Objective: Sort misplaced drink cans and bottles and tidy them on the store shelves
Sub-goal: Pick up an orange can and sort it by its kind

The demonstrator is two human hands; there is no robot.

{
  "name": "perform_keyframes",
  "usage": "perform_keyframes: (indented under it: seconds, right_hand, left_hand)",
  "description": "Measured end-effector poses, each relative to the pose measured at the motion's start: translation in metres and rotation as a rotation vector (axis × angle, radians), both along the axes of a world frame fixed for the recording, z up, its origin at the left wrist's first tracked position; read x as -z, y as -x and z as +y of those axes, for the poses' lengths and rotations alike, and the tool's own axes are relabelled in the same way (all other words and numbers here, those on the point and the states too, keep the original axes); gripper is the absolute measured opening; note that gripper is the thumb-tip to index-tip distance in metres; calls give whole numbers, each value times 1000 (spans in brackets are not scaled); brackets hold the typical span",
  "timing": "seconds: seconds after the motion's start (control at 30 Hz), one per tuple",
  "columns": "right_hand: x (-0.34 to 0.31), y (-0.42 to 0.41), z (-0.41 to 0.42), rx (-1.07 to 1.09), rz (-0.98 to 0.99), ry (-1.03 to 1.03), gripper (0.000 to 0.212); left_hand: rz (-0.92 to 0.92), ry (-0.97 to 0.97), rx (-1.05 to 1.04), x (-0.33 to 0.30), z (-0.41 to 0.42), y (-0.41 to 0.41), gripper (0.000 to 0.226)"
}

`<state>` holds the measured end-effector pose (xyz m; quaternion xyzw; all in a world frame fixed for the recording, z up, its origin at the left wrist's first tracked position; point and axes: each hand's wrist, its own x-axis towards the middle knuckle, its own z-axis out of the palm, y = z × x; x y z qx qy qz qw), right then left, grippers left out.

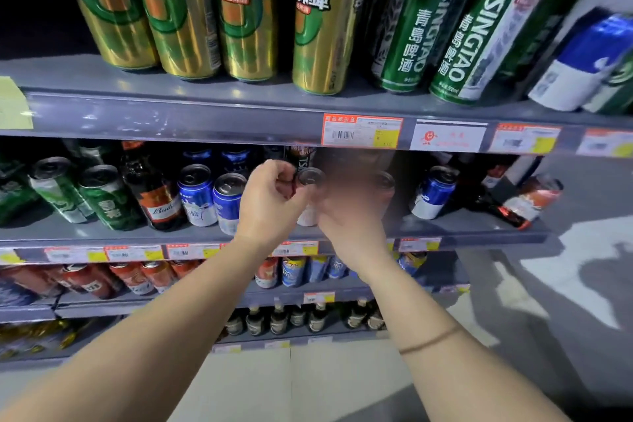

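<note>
Where hands [301, 195] meet, blurred can [310, 181].

1. Top shelf [171, 106], upper frame: gold cans [185, 17] standing upper left; green Tsingtao cans [411, 31] upper right; one blue-white can [579, 62] tilted at far right.
2. Middle shelf [462, 221], mid-frame: green cans [102, 195] left, a brown bottle [154, 195], blue cans [198, 195], another blue can [433, 192] right, a bottle lying down [496, 207] far right.
3. Lower shelf [274, 295]: red cans [137, 276] left, blue ones centre.
4. Bottom shelf: dark bottles [277, 319].

Price tags [362, 131] (orange-edged) line the rail above grey floor [589, 284].
</note>
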<state>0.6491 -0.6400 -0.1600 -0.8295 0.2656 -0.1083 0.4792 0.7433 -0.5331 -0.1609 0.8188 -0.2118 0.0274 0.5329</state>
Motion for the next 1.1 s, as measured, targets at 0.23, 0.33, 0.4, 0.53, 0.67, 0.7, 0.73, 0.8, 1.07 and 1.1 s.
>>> perform_keyframes:
  seconds: [0.23,0.33,0.4,0.53,0.67,0.7,0.73,0.8,1.07,1.1]
  right_hand:
    - [-14,26,-38,82,-133,-2,13]
    - [-6,29,-49,84,-126,16,15]
    - [7,28,-55,80,-96,141,22]
    - [31,13,-63,-19,85,611,54]
    - [42,-16,-71,-79,285,721,67]
    - [45,-20,-74,-86,298,748,65]
    - [47,-24,-78,-88,298,764,61]
    - [50,-27,-85,-77,262,762,53]
    - [60,-23,-121,17,16,685,42]
    - [59,-20,-127,17,5,684,41]
  left_hand:
    - [200,107,-61,-22,-34,-24,27]
    - [215,47,-61,-9,-37,-41,33]
    - [-58,-283,-44,7,-34,-47,45]
    - [-480,-864,47,46,-30,-24,68]
    - [-374,-869,20,67,-34,-16,76]
    - [-367,-838,7,67,-35,-17,75]
    - [-381,-811,-9,67,-35,-18,74]
    - [-416,-750,-28,69,-35,-21,72]
    - [-438,-642,19,70,-54,-9,62]
    - [-439,-635,19,70,-59,-6,62]
